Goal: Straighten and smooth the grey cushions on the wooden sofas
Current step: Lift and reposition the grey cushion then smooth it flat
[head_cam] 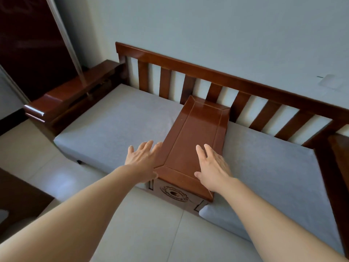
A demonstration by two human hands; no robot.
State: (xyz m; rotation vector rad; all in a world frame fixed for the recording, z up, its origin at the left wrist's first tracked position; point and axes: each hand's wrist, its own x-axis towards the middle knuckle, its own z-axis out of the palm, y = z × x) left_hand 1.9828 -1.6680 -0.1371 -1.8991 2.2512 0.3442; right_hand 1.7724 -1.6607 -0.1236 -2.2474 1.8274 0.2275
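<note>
At the front edge of the wooden sofa [217,72], both arms reach forward, palms down; the left hand [143,159], fingers spread, overlaps the left grey cushion [113,125]; the right hand [213,167], fingers straight, lies over the centre console [190,138] beside the right grey cushion [268,167].

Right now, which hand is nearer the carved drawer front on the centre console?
Left. The left hand hangs over the console's front-left corner, its thumb just above the carved drawer front. The right hand lies flat on the console top, further back.
</note>
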